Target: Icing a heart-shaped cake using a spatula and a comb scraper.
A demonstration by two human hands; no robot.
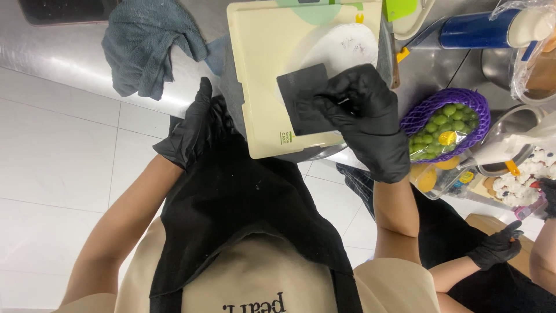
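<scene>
Right hand [370, 124] gripping black scraper [302, 98] (perhaps plastic) over cream board [260, 69]

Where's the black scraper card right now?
In the head view the black scraper card is pinched in the right hand, lying over the cream cutting board just below the white disc, left of the grapes.

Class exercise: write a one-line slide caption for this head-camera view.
Black-gloved right hand presses a dark flat card on a cream board; gloved left hand rests at the counter edge, green grapes alongside.
</scene>
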